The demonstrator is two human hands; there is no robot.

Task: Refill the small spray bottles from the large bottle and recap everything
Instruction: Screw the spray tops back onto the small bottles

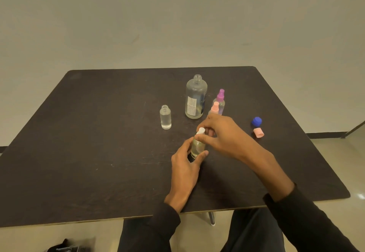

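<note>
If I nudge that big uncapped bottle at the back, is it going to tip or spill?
The large bottle stands tall on a fairly narrow base, so a high push would probably tip it. Its neck is open and liquid seems to sit only near the bottom, so it is likely light and easy to slide. A spill looks possible if it falls. The clear wall may be slippery.

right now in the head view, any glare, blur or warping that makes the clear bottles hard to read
Head view: soft, dim light, no harsh glare; the wide lens bows the table edges; the large bottle label is too blurred to read; the right hand hides part of the pink-topped bottle.
</note>
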